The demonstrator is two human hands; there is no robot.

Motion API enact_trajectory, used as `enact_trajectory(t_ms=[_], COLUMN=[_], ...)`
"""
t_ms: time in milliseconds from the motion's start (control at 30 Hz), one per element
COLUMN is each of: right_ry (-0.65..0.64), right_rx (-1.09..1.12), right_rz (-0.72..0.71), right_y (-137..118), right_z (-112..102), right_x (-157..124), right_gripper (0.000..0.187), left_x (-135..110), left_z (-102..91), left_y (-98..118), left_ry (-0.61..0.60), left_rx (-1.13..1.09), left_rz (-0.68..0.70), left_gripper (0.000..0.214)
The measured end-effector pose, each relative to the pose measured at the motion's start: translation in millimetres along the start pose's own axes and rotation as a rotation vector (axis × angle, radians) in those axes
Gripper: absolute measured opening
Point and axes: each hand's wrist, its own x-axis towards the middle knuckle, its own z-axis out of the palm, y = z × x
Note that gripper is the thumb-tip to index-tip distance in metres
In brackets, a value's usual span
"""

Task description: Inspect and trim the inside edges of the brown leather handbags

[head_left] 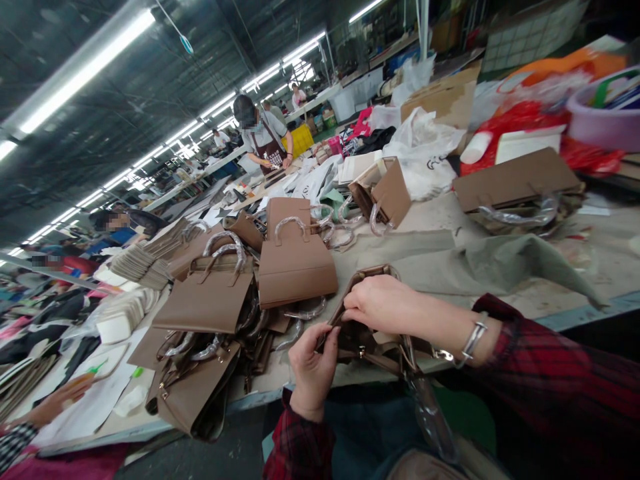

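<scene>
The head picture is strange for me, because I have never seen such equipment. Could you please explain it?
There is no machine: a camera on a person's head looks forward and down at two bare hands. The left hand pinches the edge of an open brown bag; the right hand is at the same edge, but its exact grip is hard to see. On the table lie more brown bags, a grey cloth and a white plastic bag. Another person appears farther back.

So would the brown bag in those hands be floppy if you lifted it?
The bag probably keeps some shape, since its mouth stands open. Its drooping handle might swing, and the shiny plastic wrap could feel slippery.
</scene>
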Motion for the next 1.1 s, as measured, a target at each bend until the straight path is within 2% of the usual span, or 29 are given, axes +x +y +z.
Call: enact_trajectory(t_ms=[167,267,333,533,800,1100], right_ry=[-0.007,0.006,0.014,0.028,0.001,0.067], right_rx=[-0.017,-0.011,-0.021,-0.045,-0.060,-0.073], right_rz=[0.021,0.027,0.024,0.021,0.062,0.056], right_y=[-1.1,-1.1,-0.8,-0.9,-2.1,0.4], right_z=[0.3,0.9,1.4,1.5,-0.8,0.1], right_x=[1.0,1.3,1.3,2.1,1.2,-0.5], right_gripper=[0.028,0.028,0.028,0.026,0.028,0.026], left_x=[-3.1,-2.9,-1.4,2.4,-1.2,0.7], left_z=[2.0,2.7,2.7,1.9,3.6,5.8], left_y=[-2.6,-2.1,-1.3,0.2,0.2,11.0], left_ry=[0.026,-0.001,-0.036,-0.052,-0.064,-0.039], left_rx=[-0.021,-0.062,-0.068,-0.027,-0.037,-0.036], left_rz=[-0.104,-0.207,-0.245,-0.241,-0.255,-0.275], left_gripper=[0.017,0.037,0.041,0.020,0.021,0.017])
